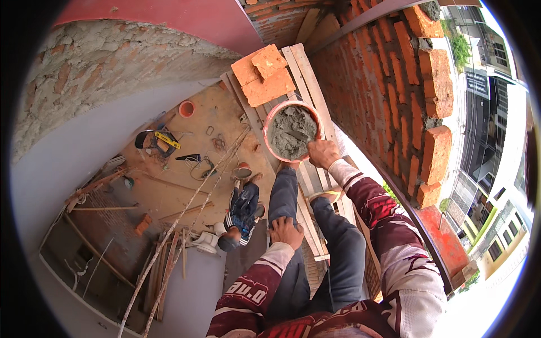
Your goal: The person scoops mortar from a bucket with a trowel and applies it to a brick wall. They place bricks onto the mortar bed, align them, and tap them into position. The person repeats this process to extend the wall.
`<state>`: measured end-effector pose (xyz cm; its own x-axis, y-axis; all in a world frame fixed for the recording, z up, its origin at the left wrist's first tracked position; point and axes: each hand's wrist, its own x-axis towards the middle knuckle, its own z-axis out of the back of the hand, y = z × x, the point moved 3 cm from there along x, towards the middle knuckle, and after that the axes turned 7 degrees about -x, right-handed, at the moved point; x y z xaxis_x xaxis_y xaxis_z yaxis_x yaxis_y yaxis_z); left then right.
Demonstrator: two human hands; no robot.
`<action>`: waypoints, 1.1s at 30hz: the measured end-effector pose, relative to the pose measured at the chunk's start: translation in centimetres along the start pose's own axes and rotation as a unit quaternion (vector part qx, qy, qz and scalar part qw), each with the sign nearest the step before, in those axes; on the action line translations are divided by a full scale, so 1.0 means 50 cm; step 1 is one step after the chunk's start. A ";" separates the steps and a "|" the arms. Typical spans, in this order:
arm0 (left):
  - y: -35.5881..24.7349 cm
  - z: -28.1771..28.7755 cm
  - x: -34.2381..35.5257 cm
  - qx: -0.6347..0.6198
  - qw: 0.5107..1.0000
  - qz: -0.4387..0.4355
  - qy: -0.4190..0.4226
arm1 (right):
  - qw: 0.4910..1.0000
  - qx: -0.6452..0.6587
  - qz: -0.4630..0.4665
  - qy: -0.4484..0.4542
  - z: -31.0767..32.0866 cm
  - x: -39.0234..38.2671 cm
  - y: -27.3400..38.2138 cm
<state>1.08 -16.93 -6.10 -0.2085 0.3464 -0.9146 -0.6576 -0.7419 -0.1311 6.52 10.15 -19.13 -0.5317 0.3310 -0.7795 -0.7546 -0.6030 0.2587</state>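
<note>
A round orange bucket [267, 147] of wet grey mortar [286, 127] stands on the wooden planks in front of me. At its near right rim my right hand [323, 154] is closed in a fist around the handle of a trowel. The trowel's blade [298, 135] lies partly sunk in the mortar; the handle is hidden by my fingers. My left hand [285, 232] rests flat on my left knee with fingers spread, holding nothing. Beyond the bucket, several orange bricks [261, 76] sit stacked on the planks.
The narrow plank platform [309, 79] stands high above a floor. An unfinished brick wall [403, 107] runs along the right. Ropes [194, 194] slant past on the left. Below, a person [243, 211] is beside a small bucket [242, 170]; another bucket [186, 109] and tools lie farther off.
</note>
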 end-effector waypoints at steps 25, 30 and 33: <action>0.005 0.007 0.000 -0.038 0.999 0.007 0.013 | 0.963 0.245 -0.070 0.081 -0.153 0.059 -0.036; -0.007 0.017 -0.006 -0.019 0.999 0.009 0.026 | 0.956 0.268 -0.092 0.075 -0.173 0.060 -0.010; -0.014 0.030 -0.002 -0.016 1.000 0.010 0.023 | 0.856 0.476 -0.109 0.169 -0.171 0.059 -0.019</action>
<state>0.46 -15.58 -5.31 -0.1875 0.3042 -0.9340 -0.6297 -0.7670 -0.1234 8.93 5.47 -26.57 -0.3174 0.0355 -0.9476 -0.8791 0.3637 0.3081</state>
